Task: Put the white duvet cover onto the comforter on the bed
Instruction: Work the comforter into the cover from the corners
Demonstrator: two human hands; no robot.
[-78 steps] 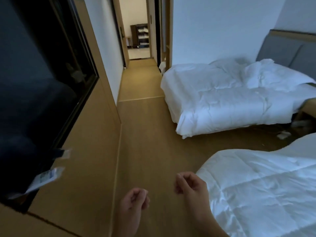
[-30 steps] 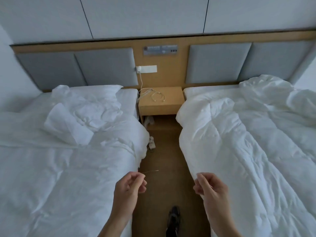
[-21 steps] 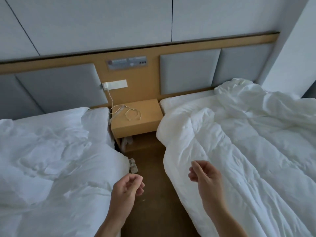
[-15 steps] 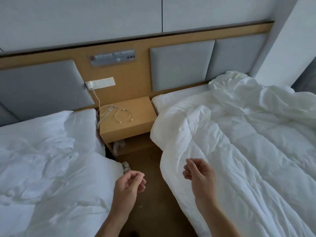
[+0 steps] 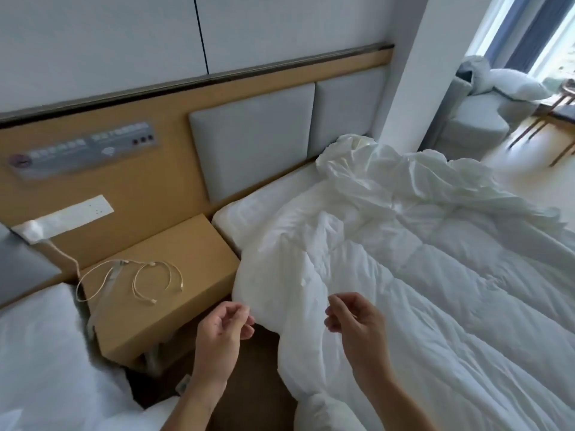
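Both grips are loosely curled and hold nothing: the left grip [image 5: 222,332] at lower centre, just beside the edge of the quilted white comforter [image 5: 451,290], the right grip [image 5: 354,318] over it. The crumpled white duvet cover [image 5: 382,172] lies at upper centre-right by the grey padded headboard [image 5: 249,141].

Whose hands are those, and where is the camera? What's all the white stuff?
There is no machine here. A person wears a camera on their head, so you see what they see, looking down. The two hands are theirs: the left hand and the right hand, both loosely curled and holding nothing. The right one is over a puffy white comforter lying on the bed. The crumpled thinner cloth by the headboard looks like the duvet cover. Between this bed and a second bed sits a wooden nightstand with charging cables on top.
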